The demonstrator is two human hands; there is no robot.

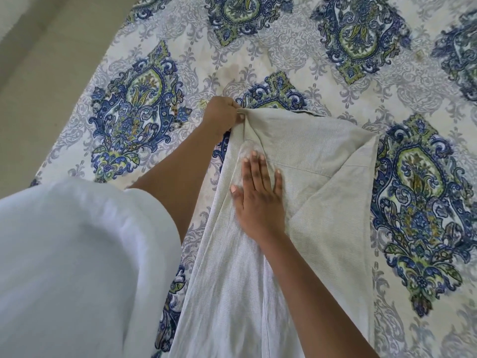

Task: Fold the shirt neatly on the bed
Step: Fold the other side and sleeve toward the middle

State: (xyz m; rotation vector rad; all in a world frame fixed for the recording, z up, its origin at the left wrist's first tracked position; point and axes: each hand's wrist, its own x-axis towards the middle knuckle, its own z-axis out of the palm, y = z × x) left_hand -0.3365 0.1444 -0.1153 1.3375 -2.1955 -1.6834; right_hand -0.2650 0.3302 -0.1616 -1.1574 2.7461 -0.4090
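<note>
**Shirt: side fold in hand on the bed**

Shirt (232, 293) lies lengthwise on the bed (361, 60). Its near end runs out of view below, and its right side is folded inward on a diagonal. The fabric appears light, soft and limp, so expect it to slide and wrinkle unless pinned. The right hand (258, 200) rests flat on the middle panel, fingers straight, pressing the cloth down. Farther out, the left hand (222, 115) pinches the far-left corner, fingers curled round the edge. Recommended grip points are the seamed edges and corners, which should hold their shape better than the open panel. Beyond the shirt, the patterned bed cover extends outward.
</note>
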